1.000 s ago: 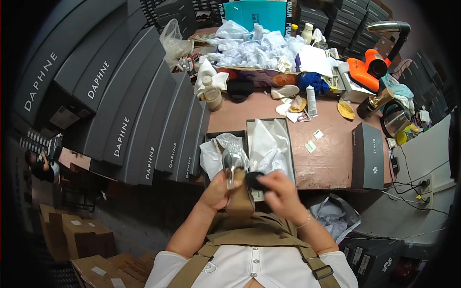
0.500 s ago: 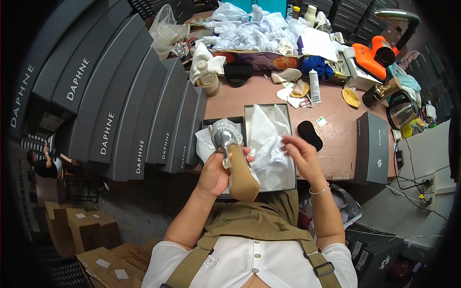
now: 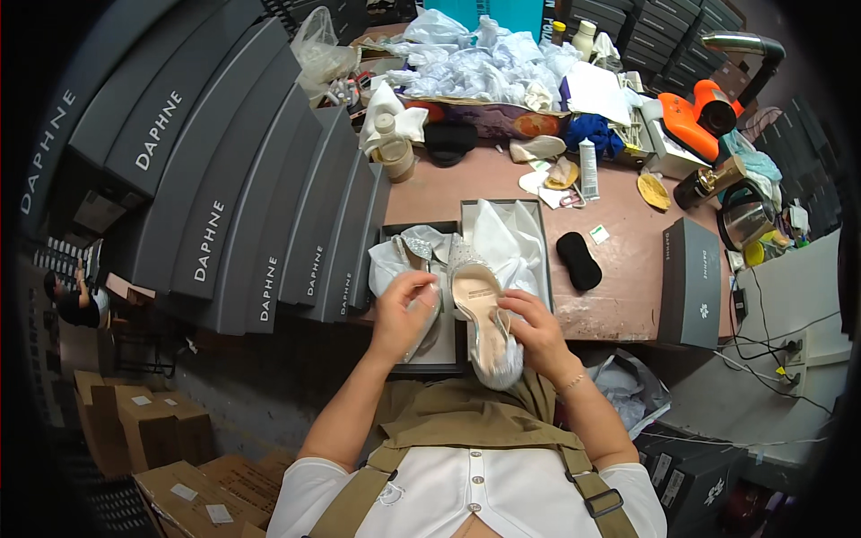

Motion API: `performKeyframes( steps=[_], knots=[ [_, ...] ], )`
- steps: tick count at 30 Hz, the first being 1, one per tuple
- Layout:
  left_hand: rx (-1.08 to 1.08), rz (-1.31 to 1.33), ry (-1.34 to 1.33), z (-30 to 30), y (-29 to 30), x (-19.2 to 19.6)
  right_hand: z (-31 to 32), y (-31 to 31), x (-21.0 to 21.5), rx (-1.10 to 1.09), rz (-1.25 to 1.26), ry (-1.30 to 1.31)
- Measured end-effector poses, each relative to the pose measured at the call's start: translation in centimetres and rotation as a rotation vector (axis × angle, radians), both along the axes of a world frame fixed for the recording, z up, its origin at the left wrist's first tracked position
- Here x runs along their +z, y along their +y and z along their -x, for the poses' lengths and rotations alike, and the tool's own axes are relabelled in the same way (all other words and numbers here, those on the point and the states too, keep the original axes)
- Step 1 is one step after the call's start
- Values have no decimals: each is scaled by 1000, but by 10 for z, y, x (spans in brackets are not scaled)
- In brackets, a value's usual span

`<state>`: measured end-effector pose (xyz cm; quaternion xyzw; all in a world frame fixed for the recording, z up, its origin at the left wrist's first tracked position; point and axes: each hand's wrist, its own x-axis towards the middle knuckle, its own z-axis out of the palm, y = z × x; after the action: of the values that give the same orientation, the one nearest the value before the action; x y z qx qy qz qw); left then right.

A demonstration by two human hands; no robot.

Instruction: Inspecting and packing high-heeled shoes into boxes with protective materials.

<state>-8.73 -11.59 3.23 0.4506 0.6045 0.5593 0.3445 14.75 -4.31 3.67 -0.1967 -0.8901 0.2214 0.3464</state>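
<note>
A silver, glittery high-heeled shoe [image 3: 485, 314] is in my right hand [image 3: 535, 328], with its beige insole facing up and its toe toward me. The fingers of that hand are closed on the shoe's side, over the open box. My left hand [image 3: 404, 314] is beside it, thumb and fingertips drawn together; what they pinch, if anything, I cannot make out. Behind and under the left hand a second silver shoe [image 3: 418, 247] lies in the left part of the dark grey shoebox [image 3: 441, 368], partly hidden. White tissue paper [image 3: 507, 240] fills the right part.
Tall stacks of grey shoeboxes [image 3: 242, 197] line the left. A black padded piece [image 3: 578, 261] and a closed shoebox [image 3: 691, 282] are at the right. Crumpled tissue [image 3: 493, 58], a bottle [image 3: 392, 148], a tube [image 3: 588, 170] and an orange appliance [image 3: 692, 123] sit toward the back.
The shoe has turned from sole up to insole up and passed from my left hand to my right. My right hand has come in and down; a second shoe now shows in the box.
</note>
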Motion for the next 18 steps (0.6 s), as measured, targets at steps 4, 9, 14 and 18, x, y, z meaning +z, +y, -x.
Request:
performKeyframes(
  steps=[4, 9, 14, 18],
  knots=[
    [-6, 434, 238, 33, 29, -71, 4, 6, -28, -87, 59, -208],
    [10, 541, 558, 34, 47, -89, -8, 5, -43, -67, 465, -303],
    [23, 485, 390, 33, 21, -64, -12, -3, -56, 11, 1613, 165],
    [-92, 337, 279, 12, -30, 49, -11, -2, -58, 56, 1560, 116]
  ],
)
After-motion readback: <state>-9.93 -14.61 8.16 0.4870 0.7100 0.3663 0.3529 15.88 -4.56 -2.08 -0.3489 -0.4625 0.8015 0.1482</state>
